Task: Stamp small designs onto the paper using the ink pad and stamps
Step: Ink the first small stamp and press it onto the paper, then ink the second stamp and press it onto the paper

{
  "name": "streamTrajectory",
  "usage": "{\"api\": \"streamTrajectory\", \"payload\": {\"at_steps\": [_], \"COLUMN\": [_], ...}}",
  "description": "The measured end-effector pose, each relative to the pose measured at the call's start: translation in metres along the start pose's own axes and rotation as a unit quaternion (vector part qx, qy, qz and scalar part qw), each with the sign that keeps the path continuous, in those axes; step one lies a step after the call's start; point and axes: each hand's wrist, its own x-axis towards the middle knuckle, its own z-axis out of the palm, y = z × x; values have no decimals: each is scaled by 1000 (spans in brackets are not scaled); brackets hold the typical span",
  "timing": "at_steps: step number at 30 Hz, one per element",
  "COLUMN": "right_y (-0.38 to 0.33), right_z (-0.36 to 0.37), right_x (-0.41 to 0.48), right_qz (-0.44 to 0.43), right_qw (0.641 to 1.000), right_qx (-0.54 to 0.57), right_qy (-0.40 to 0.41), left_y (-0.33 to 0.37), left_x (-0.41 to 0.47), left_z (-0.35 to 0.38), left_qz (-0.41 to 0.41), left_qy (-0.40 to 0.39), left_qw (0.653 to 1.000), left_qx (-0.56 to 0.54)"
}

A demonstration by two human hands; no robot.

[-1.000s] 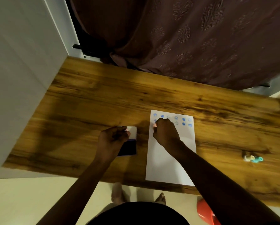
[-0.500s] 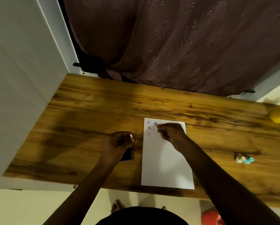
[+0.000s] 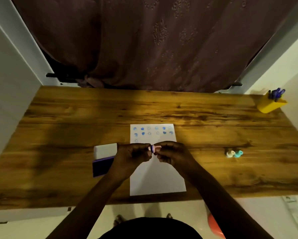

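Note:
A white paper (image 3: 157, 178) lies on the wooden table (image 3: 58, 118), with two rows of small blue prints and one more below them at its far end. My left hand (image 3: 134, 155) and my right hand (image 3: 172, 155) meet above the paper's middle. Both pinch a small pink stamp (image 3: 154, 149) with a blue-inked face between their fingertips. The ink pad (image 3: 102, 165), dark blue with its white lid (image 3: 106, 150) flipped back, lies just left of my left hand.
Two more small stamps, a white stamp (image 3: 230, 153) and a teal stamp (image 3: 238, 154), stand on the table to the right. A yellow pen holder (image 3: 270, 105) sits at the far right corner. A brown curtain hangs behind the table.
My right hand lifted the stamp off the paper's top rows and drew it back. My left hand left the ink pad and came to the stamp, uncovering the pad.

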Motion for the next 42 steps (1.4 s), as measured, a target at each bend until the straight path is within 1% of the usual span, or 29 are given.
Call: {"api": "streamTrajectory", "payload": {"at_steps": [4, 7, 12, 15, 21, 23, 25, 27, 28, 31, 34, 36, 42], "right_y": [-6, -7, -9, -7, -5, -8, -9, -11, -10, -4, 1, 5, 6], "right_z": [-15, -27, -45, -58, -89, -102, -120, -141, -153, -188, -212, -221, -230], "right_x": [-11, -16, -25, -30, -40, -41, -37, -29, -25, -10, 3, 11, 28], "right_qz": [-28, -44, -41, -20, -13, -17, -23, -29, -34, -60, -80, -66, -49], "right_qw": [999, 995, 996, 997, 995, 992, 986, 970, 955, 895, 860, 846, 834], "right_qx": [-46, -85, -74, -76, -100, -123, -162, -236, -285, -424, -484, -512, -538], "right_qy": [2, -3, -21, -8, 5, 4, 22, 58, 76, 125, 138, 132, 109], "left_y": [7, 9, 8, 9, -11, -16, -19, -21, -20, -18, -22, -26, -31], "left_x": [4, 5, 9, 11, 22, 25, 31, 36, 37, 40, 40, 40, 38], "left_z": [16, 28, 45, 59, 88, 98, 107, 114, 117, 127, 136, 143, 159], "left_qz": [35, 57, 87, 107, 94, 63, 29, 16, 14, 6, -1, -6, -16], "left_qy": [6, 4, 2, -15, -25, -24, -18, -13, -12, -12, -12, -8, -2], "left_qw": [999, 998, 993, 989, 992, 994, 996, 995, 994, 991, 989, 989, 990], "left_qx": [0, 36, 83, 97, 86, 86, 84, 100, 112, 133, 145, 145, 137]}}
